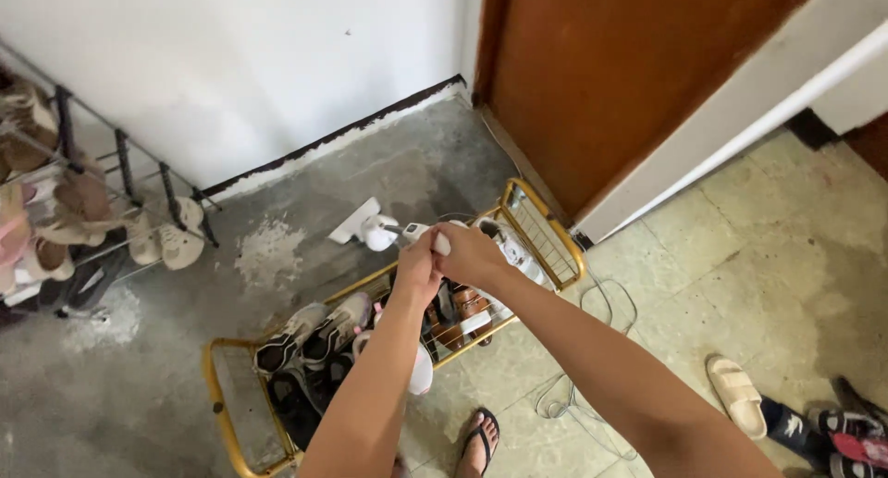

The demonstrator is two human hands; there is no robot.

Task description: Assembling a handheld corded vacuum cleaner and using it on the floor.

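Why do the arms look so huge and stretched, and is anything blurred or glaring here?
Head view: the wide lens near the body swells the forearms toward the bottom edge; both hands, left hand and right hand, look slightly soft around the white handle; light is flat daylight, shadows faint, no harsh glare on the white wall.

Even daylight, soft shadows (none hard); white wall (231,62) bright; sharp focus, wide-angle bowing at edges.
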